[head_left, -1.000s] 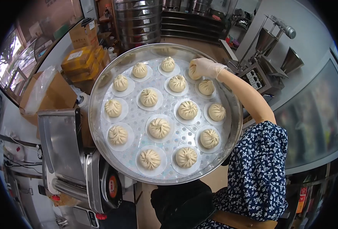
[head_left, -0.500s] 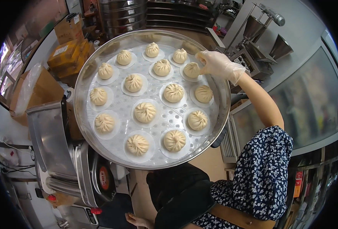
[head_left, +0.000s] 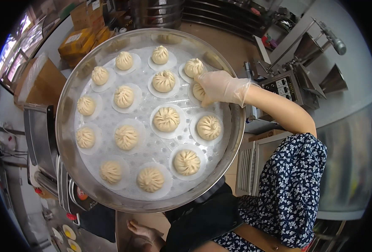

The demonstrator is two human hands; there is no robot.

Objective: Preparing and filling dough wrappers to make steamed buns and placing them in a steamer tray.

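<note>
A round steel steamer tray (head_left: 70, 164), lined with white perforated mesh, holds several pleated buns (head_left: 166, 119), each on a round white paper. At the tray's far right side, my right hand (head_left: 221, 87), in a clear plastic glove, has thumb and fingers closed round one bun (head_left: 198, 91) and covers much of it. That bun rests over its paper beside another bun (head_left: 194, 67). Below the tray's near edge my left hand (head_left: 142, 230) is low, apart from the tray, with its fingers spread and nothing seen in it.
A steel machine (head_left: 43, 134) stands left of the tray, near cardboard boxes (head_left: 41, 82). Stacked steamers (head_left: 156, 14) are at the back. A machine with funnels (head_left: 295, 84) and a glass-fronted cabinet (head_left: 345, 168) stand right. Flat rounds with yellow centres (head_left: 68, 232) lie lower left.
The view has shifted, and the tray now sits further left and lower in it. My right hand stays at the same bun and covers more of it. More of my left hand shows.
</note>
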